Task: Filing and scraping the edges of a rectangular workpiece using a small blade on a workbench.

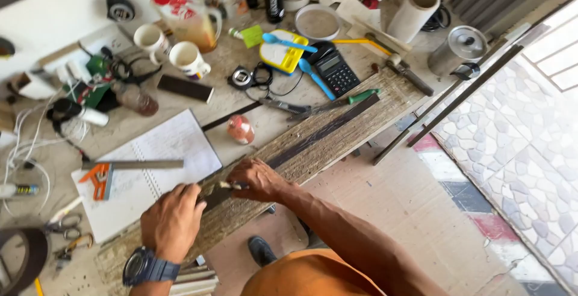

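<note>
At the left, an open white spiral notebook (153,166) is seen on the cluttered bench, with a steel square with an orange stock (120,168) laid across it. Just to its right, the left hand (173,221) is clenched around a small dark tool (215,195), and the right hand (260,180) is pressed on the same spot. Both rest on the near end of a long dark narrow strip (325,130) lying along a rough wooden plank (337,145). The work appears confined to this end; the rest of the strip seems untouched.

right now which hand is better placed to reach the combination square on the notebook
Left. The left hand sits beside the notebook, close to the combination square; the right hand presses the dark strip farther away.
</note>
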